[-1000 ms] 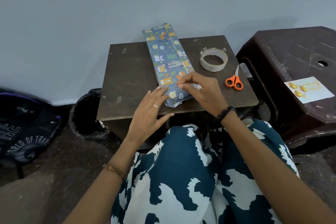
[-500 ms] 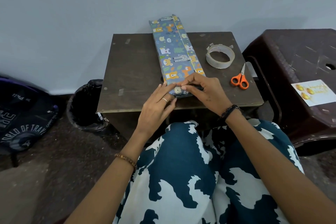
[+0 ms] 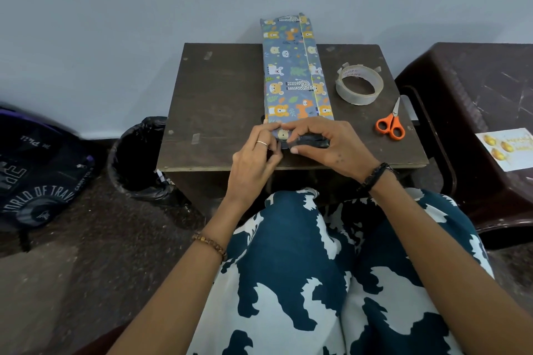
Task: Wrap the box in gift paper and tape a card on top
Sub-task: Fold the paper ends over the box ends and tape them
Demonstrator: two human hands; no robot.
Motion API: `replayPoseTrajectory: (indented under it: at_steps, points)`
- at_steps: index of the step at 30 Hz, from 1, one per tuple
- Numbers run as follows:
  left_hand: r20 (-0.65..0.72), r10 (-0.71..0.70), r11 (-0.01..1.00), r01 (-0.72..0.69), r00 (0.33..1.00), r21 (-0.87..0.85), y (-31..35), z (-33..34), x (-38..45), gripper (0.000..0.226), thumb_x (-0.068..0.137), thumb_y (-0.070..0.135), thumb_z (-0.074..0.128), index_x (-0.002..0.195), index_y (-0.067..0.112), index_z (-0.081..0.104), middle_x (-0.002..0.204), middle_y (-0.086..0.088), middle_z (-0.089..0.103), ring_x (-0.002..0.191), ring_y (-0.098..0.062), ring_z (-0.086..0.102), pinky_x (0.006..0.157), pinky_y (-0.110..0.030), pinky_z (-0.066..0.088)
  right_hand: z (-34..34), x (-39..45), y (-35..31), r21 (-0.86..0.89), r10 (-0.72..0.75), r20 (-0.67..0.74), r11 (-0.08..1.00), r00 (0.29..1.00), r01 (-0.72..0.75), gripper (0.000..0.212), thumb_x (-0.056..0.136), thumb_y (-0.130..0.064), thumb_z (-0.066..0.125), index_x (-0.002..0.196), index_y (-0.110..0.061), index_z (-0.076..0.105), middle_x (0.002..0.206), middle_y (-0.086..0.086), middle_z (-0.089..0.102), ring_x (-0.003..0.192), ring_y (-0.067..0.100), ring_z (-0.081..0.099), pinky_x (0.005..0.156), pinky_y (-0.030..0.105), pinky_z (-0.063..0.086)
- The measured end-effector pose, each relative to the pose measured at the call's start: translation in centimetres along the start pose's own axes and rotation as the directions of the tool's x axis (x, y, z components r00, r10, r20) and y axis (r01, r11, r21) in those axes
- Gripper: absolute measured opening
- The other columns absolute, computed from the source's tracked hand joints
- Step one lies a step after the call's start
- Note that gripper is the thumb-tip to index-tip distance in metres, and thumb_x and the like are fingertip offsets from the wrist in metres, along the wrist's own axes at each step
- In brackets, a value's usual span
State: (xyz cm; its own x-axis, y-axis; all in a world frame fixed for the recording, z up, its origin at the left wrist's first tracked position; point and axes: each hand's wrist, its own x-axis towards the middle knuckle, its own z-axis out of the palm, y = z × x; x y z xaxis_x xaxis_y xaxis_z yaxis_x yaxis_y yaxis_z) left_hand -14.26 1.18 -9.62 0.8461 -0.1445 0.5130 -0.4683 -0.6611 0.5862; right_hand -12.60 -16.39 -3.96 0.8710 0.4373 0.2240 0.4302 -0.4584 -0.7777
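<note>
While the wrapped box (image 3: 295, 75) runs lengthwise away from the person, both hands (left hand (image 3: 257, 157), right hand (image 3: 328, 147)) pinch its near-end paper flaps.

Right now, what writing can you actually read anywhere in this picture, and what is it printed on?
"ORLD OF TRAV": on the dark backpack at left, cut off at both ends.
"CARRY YOU": small print on the same backpack, partly legible.
"BONDER": inside the tape roll; the line above it is too blurred.
Card on the plastic stool: gold lettering, too blurred to read.
Gift paper: pictures only, no words.
</note>
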Motion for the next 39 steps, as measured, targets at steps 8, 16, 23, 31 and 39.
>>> replayPoseTrajectory:
  at_steps: [8, 16, 23, 31, 39]
  points:
    - [0.062, -0.110, 0.968, 0.121, 0.992, -0.218, 0.1, -1.0, 0.1, 0.028, 0.090, 0.012, 0.059, 0.116, 0.014, 0.049, 0.106, 0.017, 0.055, 0.092, 0.001, 0.057, 0.074, -0.018, 0.040, 1.2, -0.1, 0.2, -0.298, -0.152, -0.036, 0.945, 0.988, 0.134, 0.010, 0.084, -0.019, 0.065, 0.091, -0.014, 0.071, 0.115, -0.008, 0.062, 0.106, 0.008, 0.056, 0.091, 0.023, 0.045]
    - [0.091, -0.118, 0.953, 0.138, 0.989, -0.270, 0.1, -1.7, 0.3, 0.026, 0.091, 0.005, 0.055, 0.101, 0.023, 0.039, 0.106, 0.022, 0.055, 0.096, 0.004, 0.056, 0.076, -0.004, 0.037, 2.5, 0.4, 0.6, -0.638, -0.408, -0.043, 0.713, 0.912, 0.289, 0.014, 0.088, -0.021, 0.058, 0.084, -0.013, 0.070, 0.104, 0.001, 0.067, 0.088, 0.018, 0.058, 0.079, 0.028, 0.043]
    - [0.116, -0.115, 0.953, 0.143, 0.987, -0.267, 0.1, -1.8, 0.2, 0.023, 0.093, 0.006, 0.051, 0.099, 0.022, 0.036, 0.116, 0.018, 0.055, 0.107, -0.007, 0.059, 0.084, -0.035, 0.049, 2.9, 0.7, 1.1, -0.725, -0.518, -0.023, 0.597, 0.855, 0.343, 0.004, 0.085, -0.011, 0.065, 0.085, -0.012, 0.070, 0.099, 0.003, 0.068, 0.089, 0.016, 0.052, 0.076, 0.026, 0.039]
    - [0.114, -0.141, 0.965, 0.162, 0.983, -0.205, 0.4, -2.0, 0.3, 0.023, 0.087, -0.002, 0.052, 0.104, 0.011, 0.043, 0.107, 0.021, 0.053, 0.097, -0.008, 0.058, 0.083, -0.042, 0.050, 3.0, 1.0, 1.4, -0.795, -0.613, -0.018, 0.488, 0.790, 0.361, 0.006, 0.083, -0.008, 0.068, 0.082, -0.013, 0.072, 0.093, 0.004, 0.066, 0.083, 0.016, 0.052, 0.070, 0.027, 0.039]
    - [0.112, -0.173, 0.963, 0.192, 0.978, -0.187, 0.8, -2.0, 0.6, 0.040, 0.087, 0.001, 0.055, 0.100, 0.031, 0.031, 0.120, 0.011, 0.062, 0.102, -0.009, 0.058, 0.084, -0.044, 0.048, 2.4, 1.2, 1.2, -0.784, -0.593, 0.027, 0.487, 0.805, 0.385, 0.009, 0.085, -0.013, 0.065, 0.080, -0.014, 0.071, 0.090, 0.006, 0.067, 0.071, 0.023, 0.062, 0.069, 0.029, 0.041]
